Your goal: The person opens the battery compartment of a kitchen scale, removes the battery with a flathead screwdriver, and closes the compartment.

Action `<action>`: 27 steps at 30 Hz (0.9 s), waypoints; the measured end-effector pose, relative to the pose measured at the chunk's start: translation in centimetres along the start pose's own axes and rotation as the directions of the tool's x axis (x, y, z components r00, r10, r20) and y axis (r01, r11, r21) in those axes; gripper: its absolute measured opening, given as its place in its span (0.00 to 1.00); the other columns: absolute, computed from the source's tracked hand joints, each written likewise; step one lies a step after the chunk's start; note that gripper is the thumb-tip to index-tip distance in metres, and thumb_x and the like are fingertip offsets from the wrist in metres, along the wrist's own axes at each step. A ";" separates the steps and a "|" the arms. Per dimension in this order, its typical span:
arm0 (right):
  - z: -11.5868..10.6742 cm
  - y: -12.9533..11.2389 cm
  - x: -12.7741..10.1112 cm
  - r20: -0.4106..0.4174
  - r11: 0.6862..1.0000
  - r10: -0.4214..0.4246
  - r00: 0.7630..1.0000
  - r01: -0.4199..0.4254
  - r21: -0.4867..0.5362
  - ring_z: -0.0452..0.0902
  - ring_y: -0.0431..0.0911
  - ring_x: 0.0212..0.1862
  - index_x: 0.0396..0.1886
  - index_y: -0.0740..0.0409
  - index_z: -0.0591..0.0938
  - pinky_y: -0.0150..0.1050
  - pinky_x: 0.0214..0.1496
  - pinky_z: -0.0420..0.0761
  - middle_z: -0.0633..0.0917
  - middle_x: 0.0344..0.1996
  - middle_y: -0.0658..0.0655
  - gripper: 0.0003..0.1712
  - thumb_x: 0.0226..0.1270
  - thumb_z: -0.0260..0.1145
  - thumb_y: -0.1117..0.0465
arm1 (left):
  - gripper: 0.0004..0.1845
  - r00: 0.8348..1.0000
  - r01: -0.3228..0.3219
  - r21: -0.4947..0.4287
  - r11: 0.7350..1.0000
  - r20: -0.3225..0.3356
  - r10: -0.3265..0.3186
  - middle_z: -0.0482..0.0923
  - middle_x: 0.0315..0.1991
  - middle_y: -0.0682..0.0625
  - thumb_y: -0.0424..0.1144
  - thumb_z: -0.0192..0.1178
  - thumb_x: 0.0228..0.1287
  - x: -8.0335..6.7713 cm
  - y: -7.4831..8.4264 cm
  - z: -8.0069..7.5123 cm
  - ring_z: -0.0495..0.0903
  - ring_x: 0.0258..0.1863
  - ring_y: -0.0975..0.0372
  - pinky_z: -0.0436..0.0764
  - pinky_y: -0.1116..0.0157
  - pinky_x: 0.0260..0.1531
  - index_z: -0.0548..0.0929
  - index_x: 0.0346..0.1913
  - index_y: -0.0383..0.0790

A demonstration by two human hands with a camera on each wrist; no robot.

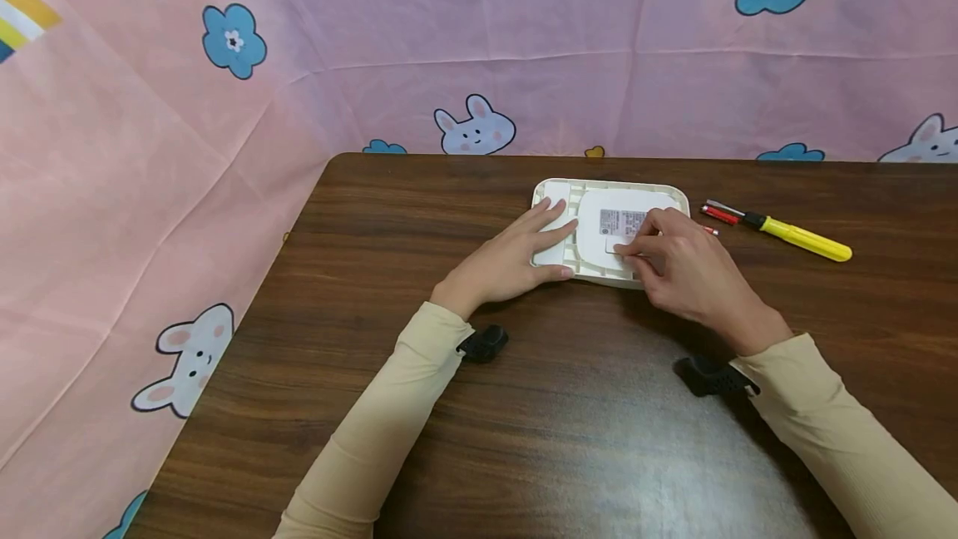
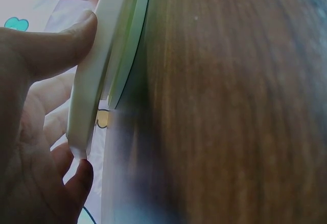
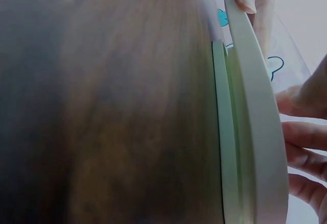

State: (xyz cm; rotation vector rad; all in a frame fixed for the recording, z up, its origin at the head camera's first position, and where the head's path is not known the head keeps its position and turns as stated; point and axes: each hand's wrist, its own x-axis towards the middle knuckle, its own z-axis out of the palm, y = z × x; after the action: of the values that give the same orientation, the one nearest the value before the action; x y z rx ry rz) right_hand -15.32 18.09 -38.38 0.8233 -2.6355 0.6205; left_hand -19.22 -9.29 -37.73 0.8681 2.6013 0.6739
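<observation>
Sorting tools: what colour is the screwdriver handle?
Yellow; the screwdriver shows best in the head view.

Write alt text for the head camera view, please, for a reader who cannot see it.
Two hands work on a white device lying on a brown table: the left hand rests flat on its left side, and the right hand touches its middle near a grey label. A yellow screwdriver lies to the right, before a pink cloth.

Both arms reach forward in beige sleeves. The left hand (image 1: 516, 260) lies flat, fingers straight, thumb tucked below. The right hand (image 1: 677, 260) curls, fingertips apparently pinched together.
</observation>
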 end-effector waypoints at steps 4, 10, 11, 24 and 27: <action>-0.1 -0.1 0.1 0.015 1.000 0.011 1.000 -0.011 0.018 0.76 0.47 0.39 0.38 0.56 0.95 0.47 0.40 0.75 0.83 0.34 0.53 0.08 0.64 0.71 0.65 | 0.40 1.000 -0.001 0.013 1.000 0.009 0.001 0.39 0.88 0.59 0.61 0.57 0.77 0.0 -0.1 0.0 0.31 0.87 0.65 0.50 0.55 0.86 0.57 0.85 0.59; -0.1 -0.1 0.2 -0.003 0.999 0.005 1.000 -0.005 0.036 0.77 0.47 0.39 0.34 0.56 0.95 0.46 0.40 0.75 0.83 0.33 0.53 0.06 0.65 0.73 0.64 | 0.39 1.000 -0.006 0.010 1.000 -0.003 0.006 0.40 0.88 0.58 0.61 0.58 0.77 0.0 -0.2 0.0 0.32 0.88 0.65 0.51 0.54 0.85 0.57 0.85 0.58; 0.0 -0.1 0.2 -0.003 0.999 0.006 1.000 -0.006 0.035 0.77 0.47 0.39 0.33 0.57 0.94 0.46 0.40 0.75 0.83 0.33 0.53 0.05 0.66 0.73 0.64 | 0.39 1.000 -0.004 0.008 1.000 -0.004 0.004 0.40 0.88 0.58 0.61 0.58 0.78 0.0 -0.2 0.0 0.32 0.88 0.65 0.51 0.54 0.85 0.57 0.85 0.58; 0.0 -0.1 0.2 0.026 0.998 0.036 0.999 -0.037 0.045 0.75 0.46 0.38 0.33 0.57 0.94 0.45 0.39 0.74 0.82 0.33 0.53 0.07 0.68 0.73 0.61 | 0.39 1.000 -0.005 0.018 1.000 -0.001 0.005 0.40 0.88 0.58 0.61 0.57 0.78 0.0 -0.2 0.1 0.32 0.88 0.64 0.50 0.54 0.86 0.57 0.85 0.58; -0.1 -0.1 0.3 0.023 0.998 0.030 0.999 -0.031 0.049 0.74 0.46 0.38 0.33 0.57 0.94 0.44 0.38 0.73 0.82 0.32 0.53 0.07 0.68 0.73 0.61 | 0.40 1.000 -0.006 0.015 1.000 -0.007 0.006 0.40 0.88 0.58 0.61 0.57 0.78 0.0 -0.1 0.1 0.32 0.88 0.64 0.50 0.54 0.86 0.57 0.85 0.58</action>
State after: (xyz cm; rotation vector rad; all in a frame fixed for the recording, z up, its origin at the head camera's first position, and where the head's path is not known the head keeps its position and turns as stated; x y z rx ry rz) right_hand -15.47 17.97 -38.17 0.8097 -2.6671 0.6907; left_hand -19.23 -9.35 -37.84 0.8793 2.6145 0.6617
